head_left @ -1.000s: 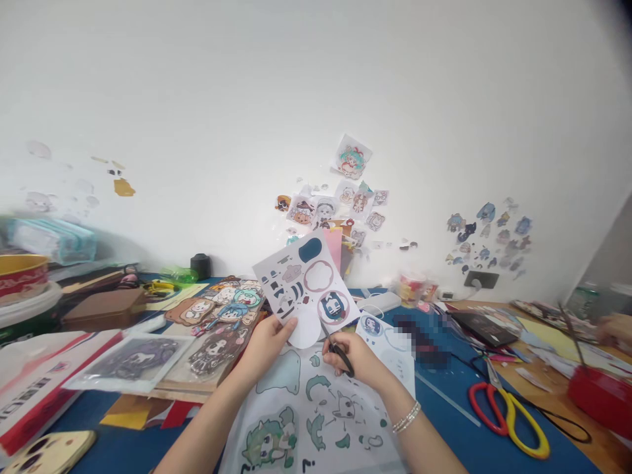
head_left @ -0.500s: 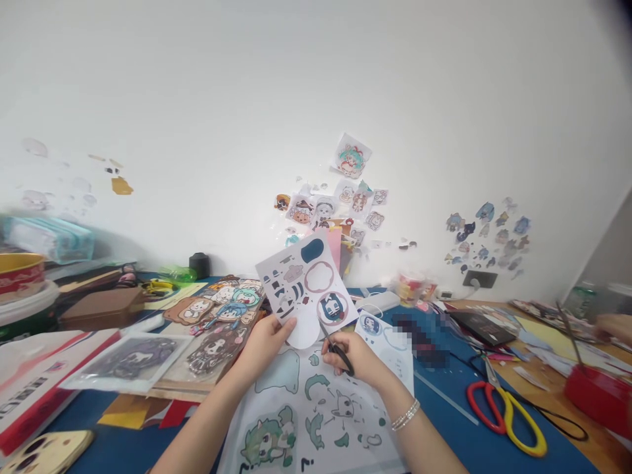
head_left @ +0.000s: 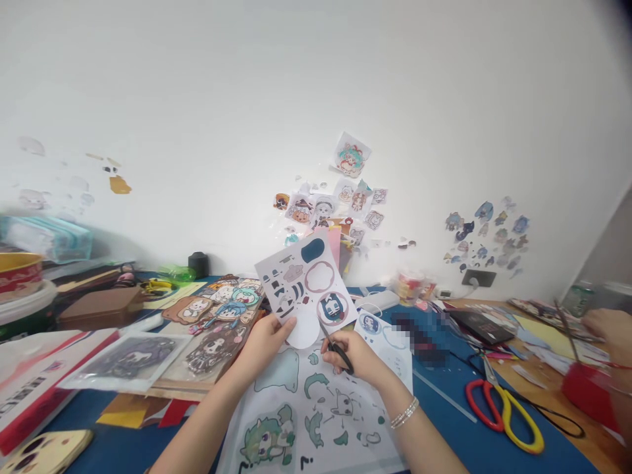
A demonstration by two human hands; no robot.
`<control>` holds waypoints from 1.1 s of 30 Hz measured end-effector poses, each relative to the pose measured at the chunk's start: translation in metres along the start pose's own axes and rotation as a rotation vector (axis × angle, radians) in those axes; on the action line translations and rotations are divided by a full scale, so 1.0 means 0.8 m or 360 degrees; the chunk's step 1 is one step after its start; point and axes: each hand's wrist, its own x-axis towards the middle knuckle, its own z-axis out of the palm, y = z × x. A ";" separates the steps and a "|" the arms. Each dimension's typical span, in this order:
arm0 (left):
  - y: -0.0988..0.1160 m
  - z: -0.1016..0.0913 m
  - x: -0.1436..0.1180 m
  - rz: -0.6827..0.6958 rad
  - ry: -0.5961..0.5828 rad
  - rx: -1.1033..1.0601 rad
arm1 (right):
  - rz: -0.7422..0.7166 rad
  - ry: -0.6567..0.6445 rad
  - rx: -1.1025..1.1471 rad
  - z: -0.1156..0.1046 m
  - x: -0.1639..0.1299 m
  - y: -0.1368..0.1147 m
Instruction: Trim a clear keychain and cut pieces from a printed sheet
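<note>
My left hand (head_left: 270, 337) pinches the lower left of a printed paper sheet (head_left: 309, 289), which is tilted up in front of me. The sheet carries small cartoon shapes, and a rounded notch is cut from its lower edge. Around the handles of black scissors (head_left: 340, 354) my right hand (head_left: 353, 359) is closed. Their blades meet the sheet beside the round blue-haired figure. Below both hands lies a larger printed sheet (head_left: 326, 428) with green cartoon parts. Another printed sheet (head_left: 402, 352) is partly behind my right hand.
Red-and-yellow scissors (head_left: 508, 411) lie at the right on the blue mat (head_left: 439, 421). A clear-wrapped picture (head_left: 131, 359) and a brown box (head_left: 103, 309) are at left. Beside a red container (head_left: 590, 392), another person's hand (head_left: 597, 329) shows at the right edge.
My hands, the sheet and the scissors stay nearly in place. At the right edge, the other person's hand and arm have come further into view.
</note>
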 end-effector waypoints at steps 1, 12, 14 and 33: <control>0.000 0.000 0.000 -0.0003 0.0000 -0.0005 | 0.0004 0.0006 -0.0002 0.000 0.000 0.000; -0.006 0.001 0.003 0.0003 -0.0051 -0.0023 | 0.0014 0.0002 -0.0039 0.000 -0.001 -0.002; -0.005 0.001 0.003 0.0010 -0.0066 -0.0047 | 0.0005 0.0000 -0.0049 -0.001 -0.001 -0.002; -0.006 0.006 0.004 -0.0017 0.0105 0.0110 | -0.0039 -0.0100 -0.0054 -0.009 -0.003 0.005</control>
